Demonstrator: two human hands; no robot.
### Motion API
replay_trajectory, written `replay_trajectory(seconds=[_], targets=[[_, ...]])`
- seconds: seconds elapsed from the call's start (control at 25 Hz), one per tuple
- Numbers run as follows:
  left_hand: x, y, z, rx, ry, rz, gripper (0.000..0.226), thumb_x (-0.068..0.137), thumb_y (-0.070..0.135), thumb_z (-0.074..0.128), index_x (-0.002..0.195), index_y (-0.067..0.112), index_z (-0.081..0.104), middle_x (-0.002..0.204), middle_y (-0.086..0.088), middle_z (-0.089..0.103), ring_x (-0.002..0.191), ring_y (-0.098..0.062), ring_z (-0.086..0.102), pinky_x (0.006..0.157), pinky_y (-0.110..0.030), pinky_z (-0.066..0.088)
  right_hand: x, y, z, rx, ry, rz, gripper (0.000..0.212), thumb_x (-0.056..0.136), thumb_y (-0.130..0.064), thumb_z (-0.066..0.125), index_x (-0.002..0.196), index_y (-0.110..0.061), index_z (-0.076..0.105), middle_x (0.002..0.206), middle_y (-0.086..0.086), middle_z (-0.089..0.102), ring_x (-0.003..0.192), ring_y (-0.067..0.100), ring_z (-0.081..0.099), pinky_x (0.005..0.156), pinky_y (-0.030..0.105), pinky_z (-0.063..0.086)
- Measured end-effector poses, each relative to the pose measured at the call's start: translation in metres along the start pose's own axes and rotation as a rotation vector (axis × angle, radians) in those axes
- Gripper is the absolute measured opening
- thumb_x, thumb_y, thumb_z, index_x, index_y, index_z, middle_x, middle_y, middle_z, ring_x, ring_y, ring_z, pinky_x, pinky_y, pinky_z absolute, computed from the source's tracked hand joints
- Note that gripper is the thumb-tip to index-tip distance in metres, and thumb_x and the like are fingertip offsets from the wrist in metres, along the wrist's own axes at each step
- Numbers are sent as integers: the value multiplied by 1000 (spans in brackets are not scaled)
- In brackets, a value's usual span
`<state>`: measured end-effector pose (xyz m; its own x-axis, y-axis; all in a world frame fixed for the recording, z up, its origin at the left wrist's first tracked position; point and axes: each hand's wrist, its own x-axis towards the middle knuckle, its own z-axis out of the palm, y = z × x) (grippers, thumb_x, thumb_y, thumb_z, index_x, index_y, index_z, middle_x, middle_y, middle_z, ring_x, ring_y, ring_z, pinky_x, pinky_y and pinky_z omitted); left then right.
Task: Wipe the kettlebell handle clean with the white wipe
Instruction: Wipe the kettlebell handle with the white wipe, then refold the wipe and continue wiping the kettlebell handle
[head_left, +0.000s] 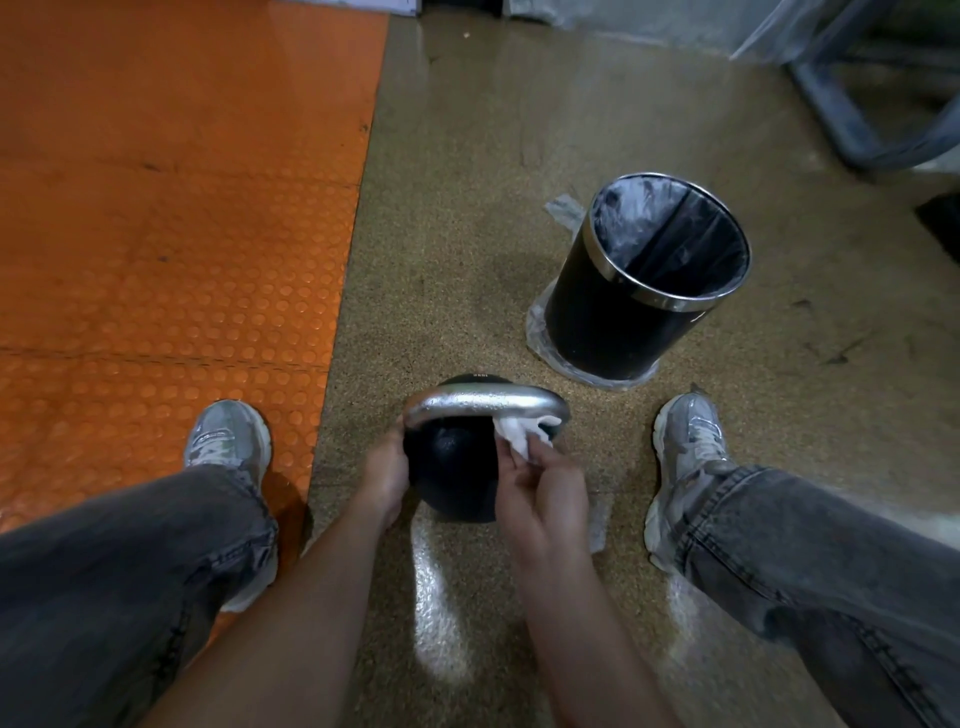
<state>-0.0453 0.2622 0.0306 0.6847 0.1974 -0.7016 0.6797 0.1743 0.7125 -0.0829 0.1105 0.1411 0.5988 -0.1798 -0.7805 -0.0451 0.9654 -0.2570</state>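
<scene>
A black kettlebell (451, 467) with a silver handle (483, 402) stands on the speckled floor between my feet. My left hand (385, 474) holds the left side of the ball, just below the handle's left end. My right hand (543, 493) pinches a crumpled white wipe (519, 434) and presses it up against the underside of the handle near its right end. The lower part of the ball is hidden behind my hands.
A black waste bin (608, 317) with a silver rim and a clear liner stands to the far right of the kettlebell. An orange studded mat (171, 234) covers the floor on the left. My grey shoes (228, 441) (685, 447) flank the kettlebell.
</scene>
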Motion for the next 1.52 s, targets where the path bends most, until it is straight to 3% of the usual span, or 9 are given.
replay_trajectory(seconds=[0.4, 0.52, 0.6, 0.68, 0.84, 0.92, 1.16, 1.28, 1.52], targets=[[4, -4, 1, 31, 24, 2, 41, 103, 42, 38, 101, 14, 67, 106, -12, 68, 99, -25, 60, 100, -49, 46, 5, -1, -5, -44, -6, -37, 37, 99, 12, 43, 134, 11, 54, 134, 28, 63, 124, 36, 64, 114, 44, 47], [3, -3, 0, 66, 7, -7, 40, 104, 41, 35, 101, 17, 67, 112, -12, 67, 104, -27, 60, 100, -51, 47, 18, -5, 7, -4, 21, -13, 40, 98, 12, 43, 138, 11, 51, 139, 29, 58, 124, 37, 62, 103, 42, 55], [-4, 8, -4, 108, -16, 2, 36, 104, 37, 37, 106, 16, 67, 109, -13, 68, 101, -28, 62, 88, -45, 51, 12, -9, 4, -74, 6, 0, 37, 99, 11, 45, 135, 11, 52, 135, 30, 59, 121, 38, 63, 90, 40, 61], [-8, 21, -13, 219, 39, 62, 32, 101, 38, 45, 103, 17, 69, 104, -12, 70, 92, -27, 63, 76, -39, 51, 2, -18, -6, -200, -23, -2, 35, 98, 11, 46, 133, 11, 52, 131, 32, 61, 118, 42, 65, 95, 44, 58], [-31, 84, -28, 189, 120, 362, 23, 93, 39, 61, 111, 29, 71, 122, 3, 67, 118, -24, 60, 106, -43, 44, -17, -62, 3, -506, -76, -125, 36, 96, 11, 53, 130, 4, 54, 123, 29, 68, 109, 44, 71, 86, 48, 62], [-56, 124, -25, 136, 117, 496, 11, 90, 39, 67, 100, 39, 71, 119, 1, 70, 117, -25, 62, 105, -44, 45, -40, -84, 25, -651, -187, -186, 30, 99, 5, 55, 128, 1, 58, 122, 24, 70, 108, 40, 71, 72, 43, 65], [-201, 240, 35, 204, -511, 660, 38, 91, 39, 62, 123, 20, 65, 114, -1, 73, 110, -19, 68, 98, -43, 53, -151, -140, 125, -984, -607, -315, 10, 99, -7, 64, 108, -6, 68, 96, 13, 77, 76, 21, 74, 54, 27, 57], [-262, 284, 52, 180, -759, 717, 40, 88, 40, 68, 116, 11, 69, 118, -9, 71, 111, -23, 67, 92, -43, 54, -214, -160, 168, -978, -801, -390, 9, 98, -5, 61, 98, -7, 70, 84, 9, 75, 67, 18, 72, 51, 25, 57], [-341, 360, 50, 39, -625, 964, 26, 76, 23, 74, 94, 5, 67, 86, -6, 74, 82, -19, 70, 68, -32, 61, -288, -197, 224, -1044, -851, -594, 9, 96, -3, 65, 90, -8, 71, 76, 6, 71, 60, 16, 64, 48, 24, 55]])
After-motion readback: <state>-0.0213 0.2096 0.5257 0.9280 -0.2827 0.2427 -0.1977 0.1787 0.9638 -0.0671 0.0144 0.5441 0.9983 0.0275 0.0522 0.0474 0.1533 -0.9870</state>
